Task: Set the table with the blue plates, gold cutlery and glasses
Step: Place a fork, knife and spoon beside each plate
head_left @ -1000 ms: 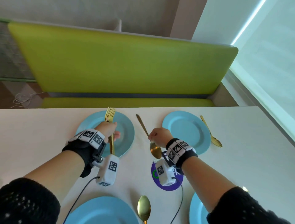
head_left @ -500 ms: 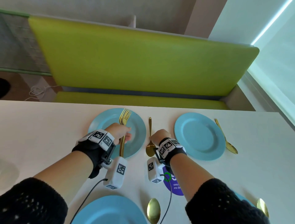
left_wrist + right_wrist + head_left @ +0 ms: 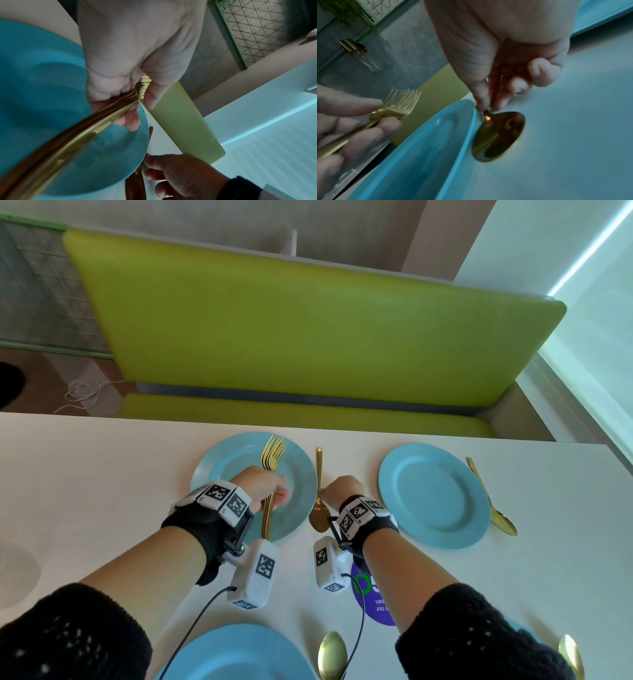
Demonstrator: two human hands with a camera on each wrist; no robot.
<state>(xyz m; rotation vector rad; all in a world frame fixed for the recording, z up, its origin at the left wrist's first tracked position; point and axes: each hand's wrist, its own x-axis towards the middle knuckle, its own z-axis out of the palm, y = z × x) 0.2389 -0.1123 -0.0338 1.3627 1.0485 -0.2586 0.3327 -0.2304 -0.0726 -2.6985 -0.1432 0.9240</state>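
My left hand [image 3: 265, 489] grips a bundle of several gold forks [image 3: 272, 455] above the far left blue plate [image 3: 222, 463], tines pointing away from me. In the left wrist view the fingers [image 3: 130, 120] curl round the fork handles [image 3: 82, 129]. My right hand [image 3: 342, 489] pinches the neck of a gold spoon [image 3: 319, 517] that lies on the table just right of that plate; thumb and fingers [image 3: 481, 102] hold it above the bowl [image 3: 501, 136]. A second blue plate [image 3: 433, 496] lies to the right with a gold spoon [image 3: 493, 501] beside it.
Two more blue plates [image 3: 239, 655] sit at the near edge, with gold spoons [image 3: 331, 654] next to them. A purple round sticker [image 3: 373, 604] marks the table's middle. A green bench [image 3: 291, 316] runs behind the table [image 3: 85, 474]. A faint glass [image 3: 15, 573] stands far left.
The right hand has swung the spoon from a slant to lie straight along the plate's right edge, closer to the plate. The left hand keeps the forks over the plate.
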